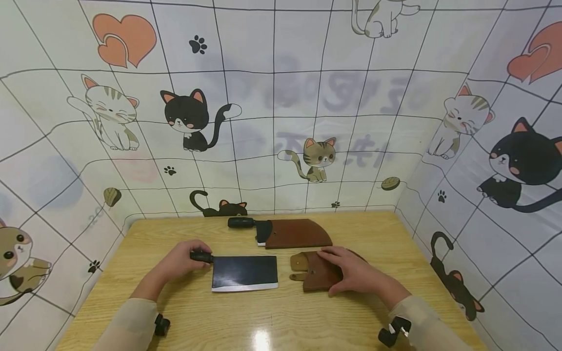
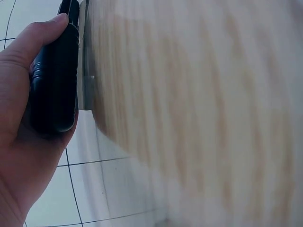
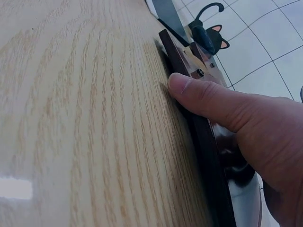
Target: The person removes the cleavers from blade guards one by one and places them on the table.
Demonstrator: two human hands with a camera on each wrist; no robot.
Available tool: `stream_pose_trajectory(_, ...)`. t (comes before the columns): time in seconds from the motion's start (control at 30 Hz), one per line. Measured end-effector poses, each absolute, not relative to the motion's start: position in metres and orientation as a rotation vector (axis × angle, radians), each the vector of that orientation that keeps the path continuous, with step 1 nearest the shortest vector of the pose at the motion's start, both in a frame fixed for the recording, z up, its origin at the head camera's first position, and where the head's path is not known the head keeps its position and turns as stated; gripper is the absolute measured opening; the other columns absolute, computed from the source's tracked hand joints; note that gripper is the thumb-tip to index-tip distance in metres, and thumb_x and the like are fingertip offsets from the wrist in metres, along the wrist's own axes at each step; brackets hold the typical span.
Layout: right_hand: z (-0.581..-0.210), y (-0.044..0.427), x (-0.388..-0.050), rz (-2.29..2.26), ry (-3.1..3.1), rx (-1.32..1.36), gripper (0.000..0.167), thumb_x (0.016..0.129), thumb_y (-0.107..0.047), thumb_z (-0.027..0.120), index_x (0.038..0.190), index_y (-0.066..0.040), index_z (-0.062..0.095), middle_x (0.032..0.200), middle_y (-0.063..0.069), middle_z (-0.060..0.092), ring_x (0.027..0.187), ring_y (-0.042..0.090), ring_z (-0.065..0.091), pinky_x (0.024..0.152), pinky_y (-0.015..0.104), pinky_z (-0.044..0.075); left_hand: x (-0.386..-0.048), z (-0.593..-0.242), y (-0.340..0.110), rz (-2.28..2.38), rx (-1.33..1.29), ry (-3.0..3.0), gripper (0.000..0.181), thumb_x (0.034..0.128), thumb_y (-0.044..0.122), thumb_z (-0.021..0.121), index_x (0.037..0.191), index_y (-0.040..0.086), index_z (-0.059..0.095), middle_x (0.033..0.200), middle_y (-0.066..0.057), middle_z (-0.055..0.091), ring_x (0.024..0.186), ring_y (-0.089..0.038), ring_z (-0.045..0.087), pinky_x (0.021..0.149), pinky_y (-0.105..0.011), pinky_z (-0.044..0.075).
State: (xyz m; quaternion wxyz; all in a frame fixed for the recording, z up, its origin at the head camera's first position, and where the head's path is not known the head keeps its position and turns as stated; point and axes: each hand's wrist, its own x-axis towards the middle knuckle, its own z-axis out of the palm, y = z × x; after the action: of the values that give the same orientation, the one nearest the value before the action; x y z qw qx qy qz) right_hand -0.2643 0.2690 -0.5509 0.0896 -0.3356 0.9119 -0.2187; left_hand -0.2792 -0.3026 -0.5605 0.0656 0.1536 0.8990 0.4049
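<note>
In the head view a cleaver (image 1: 245, 272) with a dark rectangular blade and bright edge lies flat, edge toward the viewer. My left hand (image 1: 190, 261) grips its black handle; in the left wrist view the thumb lies along that handle (image 2: 54, 80). To the right lies a brown leather knife sheath (image 1: 317, 273) with a tan strap at its left end. My right hand (image 1: 351, 270) holds it from above, thumb on the near edge and fingers toward the far edge. The right wrist view shows the thumb against the sheath's edge (image 3: 201, 137). The palm hides its right part.
Behind them lies a second knife (image 1: 241, 223) with a black handle, its blade mostly inside a brown leather sheath (image 1: 298, 234). Everything rests on a wooden table (image 1: 210, 321). A cat-printed cloth (image 1: 263, 112) surrounds the table's back and sides.
</note>
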Motion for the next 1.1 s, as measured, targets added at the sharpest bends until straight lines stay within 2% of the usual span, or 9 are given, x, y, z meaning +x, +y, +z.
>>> stream_pose_trajectory(0.17,-0.553,0.270,-0.266,-0.659,2.685,-0.971,0.114,0.080,-0.060,0.096,0.172,-0.018,0.044,0.173,0.016,0.039,0.158,0.043,0.038,0.119,0.067,0.040,-0.280,-0.563,-0.304,1.210,0.462,2.703,0.028,0.0902,0.013,0.093,0.115,0.017,0.080,0.120,-0.003,0.074,0.110,-0.024,0.067,0.092,-0.045,0.056)
stream_pose_trajectory(0.4,-0.557,0.271,-0.268,-0.698,2.662,-0.991,0.114,0.079,-0.059,0.097,0.170,-0.015,0.046,0.171,0.018,0.041,0.156,0.046,0.040,0.118,0.069,0.040,-0.285,-0.567,-0.306,1.164,0.446,2.705,0.031,0.0872,0.024,0.097,0.113,0.023,0.079,0.118,0.002,0.074,0.111,-0.022,0.065,0.099,-0.049,0.053)
stream_pose_trajectory(0.73,-0.561,0.274,-0.270,-0.762,2.621,-1.015,0.115,0.078,-0.057,0.098,0.170,-0.014,0.045,0.172,0.020,0.038,0.156,0.049,0.038,0.116,0.073,0.039,-0.285,-0.563,-0.307,1.160,0.465,2.685,0.033,0.0868,0.026,0.098,0.113,0.024,0.079,0.118,0.003,0.073,0.112,-0.022,0.064,0.100,-0.050,0.052)
stream_pose_trajectory(0.9,-0.562,0.272,-0.269,-0.815,2.618,-0.947,0.115,0.078,-0.057,0.099,0.170,-0.013,0.045,0.173,0.018,0.036,0.158,0.047,0.035,0.117,0.071,0.038,-0.284,-0.561,-0.305,1.134,0.473,2.696,0.034,0.0874,0.027,0.097,0.115,0.022,0.079,0.119,0.002,0.074,0.113,-0.022,0.064,0.099,-0.047,0.052)
stream_pose_trajectory(1.1,-0.561,0.270,-0.268,-0.896,2.671,-0.880,0.104,0.083,-0.056,0.096,0.165,-0.011,0.052,0.169,0.015,0.041,0.155,0.041,0.038,0.118,0.066,0.041,-0.284,-0.555,-0.302,1.113,0.489,2.720,0.035,0.0925,0.031,0.093,0.121,0.017,0.079,0.120,0.002,0.075,0.115,-0.021,0.067,0.101,-0.049,0.054)
